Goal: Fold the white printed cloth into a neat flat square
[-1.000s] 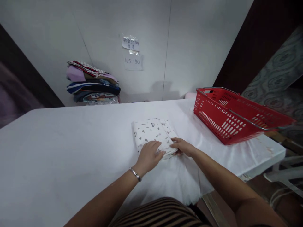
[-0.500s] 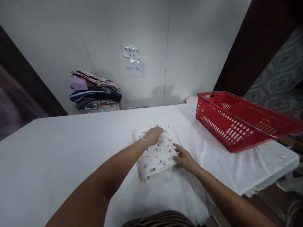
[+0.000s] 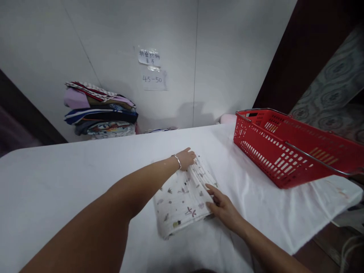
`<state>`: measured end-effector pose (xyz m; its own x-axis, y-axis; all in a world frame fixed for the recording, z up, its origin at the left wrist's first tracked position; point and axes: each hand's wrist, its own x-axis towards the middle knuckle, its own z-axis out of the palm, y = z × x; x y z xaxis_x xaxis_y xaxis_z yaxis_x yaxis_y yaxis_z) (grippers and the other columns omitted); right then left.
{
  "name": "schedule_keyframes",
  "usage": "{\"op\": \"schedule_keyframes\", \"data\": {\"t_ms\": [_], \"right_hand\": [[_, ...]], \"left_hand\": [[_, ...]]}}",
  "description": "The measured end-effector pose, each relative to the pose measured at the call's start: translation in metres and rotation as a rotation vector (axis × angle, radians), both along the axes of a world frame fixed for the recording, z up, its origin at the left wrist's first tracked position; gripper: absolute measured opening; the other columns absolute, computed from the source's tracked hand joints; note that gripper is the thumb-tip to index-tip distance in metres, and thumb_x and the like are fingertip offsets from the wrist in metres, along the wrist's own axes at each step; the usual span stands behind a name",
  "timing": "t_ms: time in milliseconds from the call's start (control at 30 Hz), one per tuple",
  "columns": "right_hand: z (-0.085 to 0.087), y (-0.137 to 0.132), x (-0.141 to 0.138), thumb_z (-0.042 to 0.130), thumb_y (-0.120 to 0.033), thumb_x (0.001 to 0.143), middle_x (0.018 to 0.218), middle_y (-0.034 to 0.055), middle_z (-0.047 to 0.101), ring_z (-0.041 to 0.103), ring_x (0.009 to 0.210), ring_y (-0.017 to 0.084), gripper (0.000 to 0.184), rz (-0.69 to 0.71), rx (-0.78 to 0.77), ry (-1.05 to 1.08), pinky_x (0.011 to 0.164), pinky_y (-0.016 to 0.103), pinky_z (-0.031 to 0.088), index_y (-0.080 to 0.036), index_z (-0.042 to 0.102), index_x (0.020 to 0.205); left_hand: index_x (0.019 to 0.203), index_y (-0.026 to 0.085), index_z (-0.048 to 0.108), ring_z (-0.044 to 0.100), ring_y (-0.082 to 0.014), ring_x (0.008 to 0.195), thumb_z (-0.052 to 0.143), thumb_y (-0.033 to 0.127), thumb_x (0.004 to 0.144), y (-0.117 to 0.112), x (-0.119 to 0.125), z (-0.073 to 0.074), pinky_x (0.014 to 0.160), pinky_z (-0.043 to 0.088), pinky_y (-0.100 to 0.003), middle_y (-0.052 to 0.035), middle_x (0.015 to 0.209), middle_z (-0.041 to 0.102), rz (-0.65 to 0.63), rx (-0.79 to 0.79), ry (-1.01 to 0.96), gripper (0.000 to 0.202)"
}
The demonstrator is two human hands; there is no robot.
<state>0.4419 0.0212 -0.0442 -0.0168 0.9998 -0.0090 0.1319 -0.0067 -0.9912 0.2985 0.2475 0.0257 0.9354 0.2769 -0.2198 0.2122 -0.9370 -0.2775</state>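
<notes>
A white cloth point(image 3: 178, 199) printed with small plants and shapes lies folded in a flat stack in front of me. My left hand point(image 3: 187, 159), with a bracelet at the wrist, is closed on the cloth's far edge; its fingertips are partly hidden. At the near right side, my right hand point(image 3: 223, 204) grips the cloth's edge between thumb and fingers. Between both hands the top layer is raised in a ridge along the right side.
The cloth rests on a table with a white cover point(image 3: 113, 159). At the right stands a red plastic basket point(image 3: 264, 151) with metal handles. A pile of folded fabrics point(image 3: 102, 110) is beyond the far edge, by a wall with paper notes point(image 3: 155, 79).
The cloth sits lower in view, and its top layer now rises in a ridge at the right. My left hand has closed on the far edge. The view has shifted slightly right.
</notes>
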Motion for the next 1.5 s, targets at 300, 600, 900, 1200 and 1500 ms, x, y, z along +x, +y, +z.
{"op": "schedule_keyframes", "data": {"t_ms": [300,600,900,1200,1500], "right_hand": [[0.004,0.008,0.036,0.054,-0.028,0.076,0.096,0.0024,0.058,0.052,0.062,0.011,0.049,-0.170,-0.058,-0.123,0.053,0.024,0.042,-0.022,0.050,0.125],[0.007,0.003,0.044,0.047,-0.025,0.077,0.090,0.0021,0.066,0.057,0.070,0.016,0.048,-0.100,-0.067,-0.441,0.064,0.028,0.045,-0.017,0.052,0.124],[0.011,-0.001,0.046,0.044,-0.023,0.079,0.122,0.0085,0.059,0.057,0.105,0.023,0.052,-0.064,-0.035,-0.804,0.089,0.035,0.043,-0.018,0.048,0.130],[0.019,-0.002,0.040,0.041,-0.020,0.080,0.120,0.0102,0.059,0.056,0.108,0.023,0.050,-0.038,-0.065,-1.018,0.089,0.033,0.042,-0.016,0.048,0.130],[0.018,0.001,0.037,0.042,-0.018,0.079,0.106,0.0097,0.064,0.058,0.098,0.023,0.050,-0.049,-0.046,-1.152,0.082,0.033,0.041,-0.018,0.047,0.129]], "left_hand": [[0.087,0.018,0.064,0.048,-0.0204,0.100,0.060,0.010,0.063,0.028,0.045,0.003,0.106,0.012,-0.044,-0.0047,0.088,0.066,0.111,-0.012,-0.036,0.025],[0.088,0.019,0.065,0.046,-0.0214,0.110,0.056,0.004,0.064,0.034,0.054,-0.022,0.105,0.017,-0.040,-0.0073,0.109,0.061,0.170,-0.038,-0.190,0.029],[0.129,0.016,0.042,0.029,-0.0234,0.132,0.044,0.029,0.085,0.000,-0.008,-0.025,0.107,0.025,-0.042,-0.0120,0.145,0.033,0.564,-0.210,-0.513,0.046],[0.136,0.023,0.035,0.019,-0.0265,0.137,0.034,0.060,0.085,-0.163,-0.083,-0.058,0.112,0.012,-0.050,-0.0067,0.148,0.029,0.587,-0.350,-0.545,0.064],[0.133,0.022,0.039,0.019,-0.0233,0.138,0.036,0.056,0.086,-0.189,-0.087,-0.058,0.112,0.011,-0.049,-0.0082,0.147,0.030,0.684,-0.400,-0.703,0.059]]}}
